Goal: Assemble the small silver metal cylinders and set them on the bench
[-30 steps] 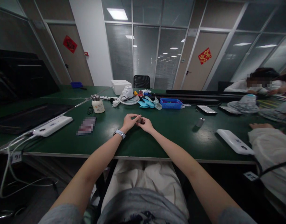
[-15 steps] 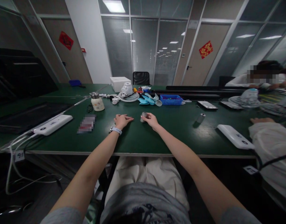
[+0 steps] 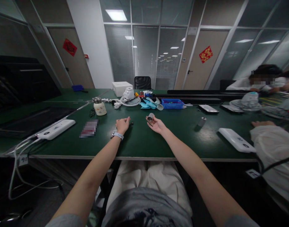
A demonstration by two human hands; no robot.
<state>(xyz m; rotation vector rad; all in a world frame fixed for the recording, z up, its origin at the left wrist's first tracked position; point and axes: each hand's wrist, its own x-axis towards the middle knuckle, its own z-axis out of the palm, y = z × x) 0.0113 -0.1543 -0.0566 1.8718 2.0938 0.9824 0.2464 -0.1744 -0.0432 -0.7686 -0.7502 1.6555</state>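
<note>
The green bench carries a blue tray; left of that tray sits a white fan part, with pale-blue blades between them. Nearer the person than the tray and left of it, the right hand has its fingers around a tilted metal cylinder. Farther left of the tray, the left hand has curled fingers; whether they pinch the small dark piece beside them, I cannot tell. A second cylinder stands right of the tray.
</note>
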